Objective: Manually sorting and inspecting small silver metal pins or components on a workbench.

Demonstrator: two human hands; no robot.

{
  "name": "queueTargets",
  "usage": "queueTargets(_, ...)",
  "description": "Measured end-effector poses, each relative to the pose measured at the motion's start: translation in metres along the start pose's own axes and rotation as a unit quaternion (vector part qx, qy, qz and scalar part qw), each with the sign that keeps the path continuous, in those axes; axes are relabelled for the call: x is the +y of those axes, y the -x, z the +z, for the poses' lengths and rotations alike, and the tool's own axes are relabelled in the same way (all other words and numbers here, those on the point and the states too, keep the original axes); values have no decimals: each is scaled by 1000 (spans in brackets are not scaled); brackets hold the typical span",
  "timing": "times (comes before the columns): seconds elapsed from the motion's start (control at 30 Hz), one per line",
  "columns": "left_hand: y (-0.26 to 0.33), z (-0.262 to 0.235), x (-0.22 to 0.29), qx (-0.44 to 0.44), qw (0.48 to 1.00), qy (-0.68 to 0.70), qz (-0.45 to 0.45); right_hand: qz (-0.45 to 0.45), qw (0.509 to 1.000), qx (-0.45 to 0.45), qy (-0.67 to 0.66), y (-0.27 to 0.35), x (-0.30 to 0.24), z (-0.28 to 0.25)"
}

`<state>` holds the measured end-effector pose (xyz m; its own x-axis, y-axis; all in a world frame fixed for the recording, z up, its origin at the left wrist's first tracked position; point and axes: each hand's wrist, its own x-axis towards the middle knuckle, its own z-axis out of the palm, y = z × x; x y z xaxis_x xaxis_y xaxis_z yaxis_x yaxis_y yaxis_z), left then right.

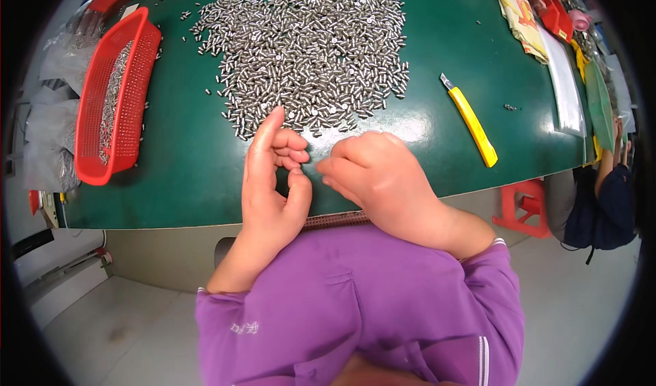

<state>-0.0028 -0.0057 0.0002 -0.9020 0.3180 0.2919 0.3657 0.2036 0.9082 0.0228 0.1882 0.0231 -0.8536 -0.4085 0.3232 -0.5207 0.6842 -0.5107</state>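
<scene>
The biggest thing I have before me is the green table (184, 126), its near edge bowed by the lens and running across in front of the wearer. Below that edge I look down on the wearer's purple shirt (410, 283), with white-striped trim on the cuffs. At the far right I can make out a co-worker's dark clothing (611, 205) and part of an arm. The metal pieces (314, 51), small and silvery, lie in a broad, dense pile at the top middle of the table, just beyond the hands. Off the table's edge on the right stands a red stool (506, 205). To the left I see a long red basket (133, 113) with perforated walls, more of the same pieces inside it. The left hand (263, 174) is raised near the pile's lower edge, index finger extended, the others curled, thumb bent up. The right hand (383, 171) is just beside it, fingers bent and bunched, tips toward the left. I cannot tell whether either one grips a piece. Right of the pile lies a yellow cutter (473, 126), blade tip pointing away from the wearer; beyond it are a few stray bits (510, 106).
</scene>
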Motion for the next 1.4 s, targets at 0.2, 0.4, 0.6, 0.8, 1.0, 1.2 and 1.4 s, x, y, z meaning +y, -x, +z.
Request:
queueTargets(0.2, 1, 0, 0, -7, 1000, -23, -4, -43, 994, -104, -2, 18, -12, -21)
queueTargets(0.4, -7, 5, 13, -21, 993, -119, -6, -39, 989, -119, -77, 32, -13, -32)
queueTargets(0.6, -17, 13, 9, -28, 977, -204, 48, 85, 995, 29, -43, 19, 2, -34)
queueTargets(0.8, -20, 20, 9, -43, 983, -172, 56, 80, 994, 74, -28, 2, 14, -11)
queueTargets(1.0, -21, 20, 5, -24, 985, -161, 54, 56, 994, 92, -31, -10, 15, -4)
queueTargets(1.2, -16, 13, 7, -64, 987, -138, 45, 58, 994, 57, -78, -2, 12, -9)
queueTargets(1.4, -15, 12, 9, -75, 988, -125, 46, 119, 985, 66, -104, 4, 7, -10)
